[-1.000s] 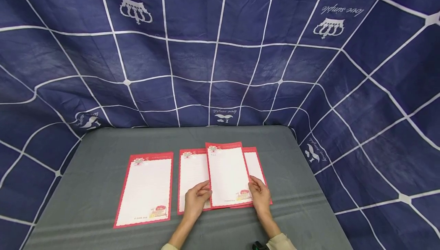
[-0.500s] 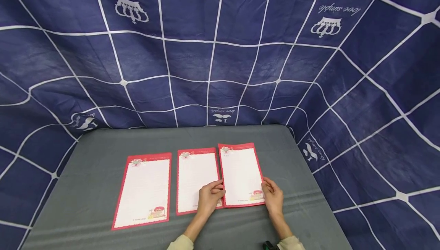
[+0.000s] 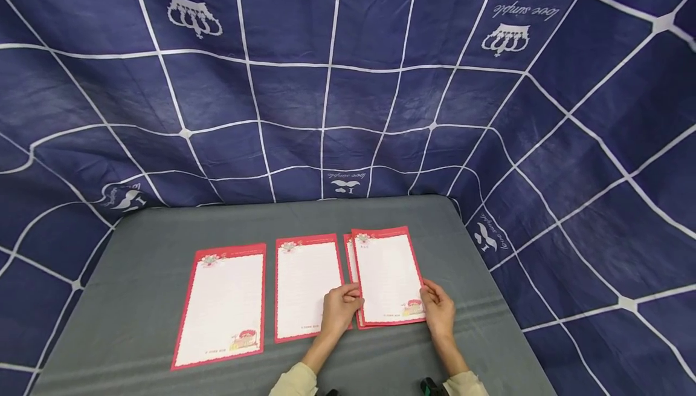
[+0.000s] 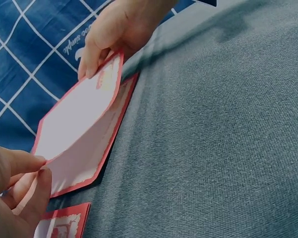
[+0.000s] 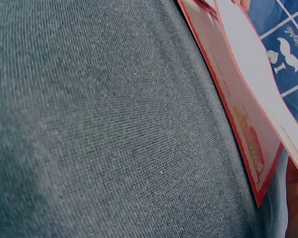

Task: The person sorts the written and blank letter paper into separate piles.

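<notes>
A red-bordered sheet of letter paper (image 3: 388, 275) is held by its two long edges, lower side toward me. My left hand (image 3: 338, 311) pinches its left edge between thumb and fingers. On the opposite edge, my right hand (image 3: 439, 311) grips near the lower corner. Both wrist views show this sheet bowed and raised over a matching lower sheet (image 4: 84, 156), whose left strip peeks out in the head view. A middle sheet (image 3: 307, 281) lies just left, partly behind my left hand. The right wrist view catches only part of the right hand (image 5: 293, 203).
Another matching sheet (image 3: 223, 308) lies farther left on the grey cloth-covered table (image 3: 136, 275). A dark blue curtain with white grid lines (image 3: 293, 94) hangs behind the table and along its sides.
Both hands have carried the held sheet rightward, from overlapping the middle and right sheets to lying over the right one. The middle sheet is now uncovered by it. The view has shifted slightly.
</notes>
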Tool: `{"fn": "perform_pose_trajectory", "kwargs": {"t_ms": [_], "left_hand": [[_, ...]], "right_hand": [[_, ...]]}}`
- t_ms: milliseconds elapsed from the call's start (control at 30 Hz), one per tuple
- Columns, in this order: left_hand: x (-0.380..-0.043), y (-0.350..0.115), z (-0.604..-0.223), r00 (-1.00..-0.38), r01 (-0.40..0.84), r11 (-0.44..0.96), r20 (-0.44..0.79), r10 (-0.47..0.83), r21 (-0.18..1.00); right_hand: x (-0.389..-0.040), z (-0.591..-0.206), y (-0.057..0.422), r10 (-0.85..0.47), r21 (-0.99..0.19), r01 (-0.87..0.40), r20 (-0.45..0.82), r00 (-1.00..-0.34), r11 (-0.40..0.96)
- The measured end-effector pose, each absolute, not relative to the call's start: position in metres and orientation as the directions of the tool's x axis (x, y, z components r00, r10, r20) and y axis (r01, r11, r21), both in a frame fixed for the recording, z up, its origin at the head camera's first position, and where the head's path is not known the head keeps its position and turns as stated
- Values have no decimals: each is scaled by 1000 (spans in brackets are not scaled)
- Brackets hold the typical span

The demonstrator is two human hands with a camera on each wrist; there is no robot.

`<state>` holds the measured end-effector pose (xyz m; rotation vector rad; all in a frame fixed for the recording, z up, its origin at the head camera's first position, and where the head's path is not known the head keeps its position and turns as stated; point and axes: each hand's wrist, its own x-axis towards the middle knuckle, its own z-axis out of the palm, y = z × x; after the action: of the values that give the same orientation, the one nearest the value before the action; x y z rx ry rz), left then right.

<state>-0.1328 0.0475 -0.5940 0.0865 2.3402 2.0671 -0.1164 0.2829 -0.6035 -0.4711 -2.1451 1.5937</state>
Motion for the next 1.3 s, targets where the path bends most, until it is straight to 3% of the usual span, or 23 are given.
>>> {"fn": "perform_pose_trajectory", "kwargs": {"t_ms": [433, 700, 867, 1300], "left_hand": [[-135, 46, -597, -998, 56, 195, 49, 37, 979], [-133, 43, -599, -997, 63, 217, 53, 48, 974], [-133, 43, -598, -997, 68, 278, 59, 39, 958], [-133, 43, -601, -992, 105, 378, 73, 99, 920]], "right_hand": [[-125, -606, 280, 469, -947, 41, 120, -875, 319], [-124, -606, 277, 461, -899, 71, 153, -874, 433], [-123, -608, 277, 447, -843, 94, 184, -875, 529], [-121, -616, 281, 303, -633, 12, 354, -885, 774]]}}
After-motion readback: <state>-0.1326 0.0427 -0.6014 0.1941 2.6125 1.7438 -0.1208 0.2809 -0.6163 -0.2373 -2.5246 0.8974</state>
